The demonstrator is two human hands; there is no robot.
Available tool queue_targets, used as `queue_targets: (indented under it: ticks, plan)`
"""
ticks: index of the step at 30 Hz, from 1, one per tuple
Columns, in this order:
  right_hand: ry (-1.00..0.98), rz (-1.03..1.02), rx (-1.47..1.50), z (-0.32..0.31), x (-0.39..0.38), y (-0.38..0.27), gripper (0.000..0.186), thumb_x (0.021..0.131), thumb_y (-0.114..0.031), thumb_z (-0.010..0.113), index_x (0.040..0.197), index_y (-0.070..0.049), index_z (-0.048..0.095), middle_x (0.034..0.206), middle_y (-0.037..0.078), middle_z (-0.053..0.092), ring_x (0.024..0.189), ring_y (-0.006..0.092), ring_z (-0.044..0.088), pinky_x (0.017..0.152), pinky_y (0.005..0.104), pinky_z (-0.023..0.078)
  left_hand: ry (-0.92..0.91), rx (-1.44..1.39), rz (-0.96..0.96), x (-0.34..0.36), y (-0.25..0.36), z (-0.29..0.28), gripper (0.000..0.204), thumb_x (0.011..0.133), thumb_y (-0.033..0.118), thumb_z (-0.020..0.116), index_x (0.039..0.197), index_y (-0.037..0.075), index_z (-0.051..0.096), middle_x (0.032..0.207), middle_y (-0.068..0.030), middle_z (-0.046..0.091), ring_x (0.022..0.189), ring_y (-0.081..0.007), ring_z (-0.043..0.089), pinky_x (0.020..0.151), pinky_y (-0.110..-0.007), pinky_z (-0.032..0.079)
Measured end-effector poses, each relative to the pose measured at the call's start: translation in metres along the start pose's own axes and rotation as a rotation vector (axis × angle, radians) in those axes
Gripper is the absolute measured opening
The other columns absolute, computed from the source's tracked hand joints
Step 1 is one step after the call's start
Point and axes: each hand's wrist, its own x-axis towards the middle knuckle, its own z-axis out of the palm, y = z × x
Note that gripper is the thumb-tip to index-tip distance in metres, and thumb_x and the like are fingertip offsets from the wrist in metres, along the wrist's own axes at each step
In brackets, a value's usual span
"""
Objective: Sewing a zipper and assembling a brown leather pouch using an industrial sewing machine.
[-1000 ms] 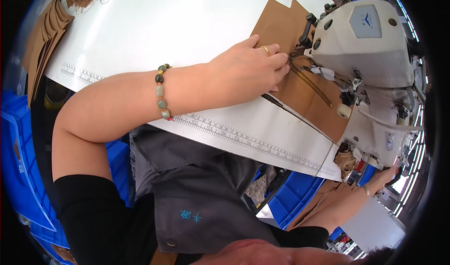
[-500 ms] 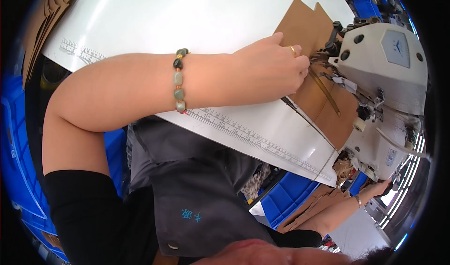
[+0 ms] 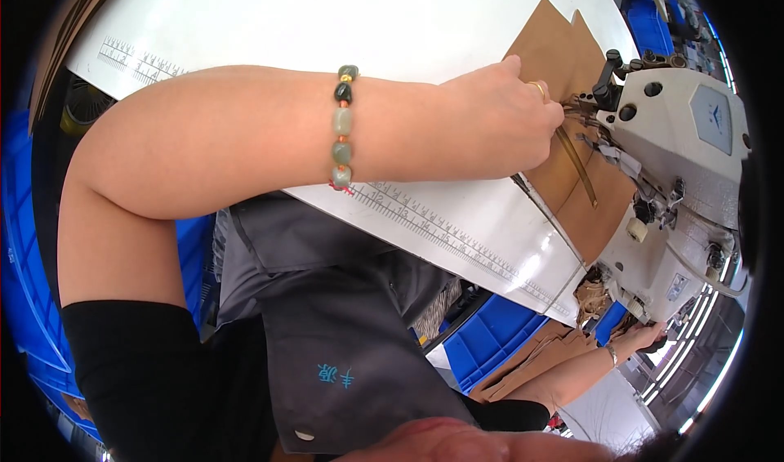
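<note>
My left hand (image 3: 514,123) rests with curled fingers on a brown flat panel (image 3: 535,37), just left of the sewing machine's (image 3: 670,111) needle area, which is mostly hidden by metal parts. A narrow yellowish strip (image 3: 580,164) lies along the panel below that area. My right hand (image 3: 649,335) reaches to the lower right end of the machine, its fingers closed around a dark part too small to make out. The panel lies on a white worktable (image 3: 343,21) with printed rulers along its edge.
Brown stacked pieces (image 3: 61,37) stand at the table's left end. Blue crates (image 3: 24,241) stand at the left, and a blue tray (image 3: 482,339) with more brown sheets (image 3: 531,364) is below the table at right. Crumpled brown scraps (image 3: 592,299) hang by the machine.
The view has shifted, so the machine, panel and left hand appear farther right. My left hand stays on the panel beside the needle area, and my right hand stays at the machine's lower end.
</note>
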Motion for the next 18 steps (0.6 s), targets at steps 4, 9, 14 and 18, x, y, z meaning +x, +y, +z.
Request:
queue_targets:
  ticks: [4,9,14,18]
  plan:
    - [0.014,-0.009,-0.044,-0.005,0.006,0.005,0.017,0.101,-0.020,0.070,0.108,-0.007,0.061,0.109,0.007,0.068,0.096,0.0214,0.066,0.076,0.0347,0.056,0.007,0.018,0.009,0.000,-0.001,-0.001,0.035,0.091,0.016,0.066,0.124,0.005,0.072,0.107,-0.0024,0.064,0.111,-0.0168,0.064,0.093,-0.035,0.051]
    - [-0.004,0.016,0.059,-0.004,0.001,0.010,0.025,0.102,-0.023,0.070,0.117,-0.006,0.059,0.114,0.008,0.069,0.100,0.0234,0.068,0.077,0.0355,0.057,-0.034,-0.050,-0.001,0.001,-0.003,-0.001,0.035,0.095,0.019,0.065,0.127,0.005,0.071,0.111,-0.0032,0.064,0.114,-0.0170,0.064,0.096,-0.036,0.050]
    - [0.093,-0.041,0.126,0.009,-0.020,0.009,0.039,0.101,-0.038,0.071,0.116,-0.002,0.069,0.102,0.005,0.072,0.071,0.0090,0.062,0.051,0.0205,0.041,0.014,-0.082,0.002,0.000,-0.005,0.001,0.039,0.097,0.028,0.067,0.128,0.004,0.070,0.112,-0.0036,0.065,0.119,-0.0179,0.061,0.103,-0.040,0.050]
    - [0.062,0.007,0.148,0.006,-0.018,0.012,0.044,0.101,-0.036,0.071,0.121,0.002,0.066,0.112,0.009,0.071,0.084,0.0162,0.069,0.061,0.0263,0.051,0.029,-0.147,-0.008,0.000,-0.005,0.003,0.042,0.095,0.029,0.070,0.129,0.004,0.070,0.112,-0.0045,0.064,0.121,-0.0184,0.060,0.106,-0.041,0.050]
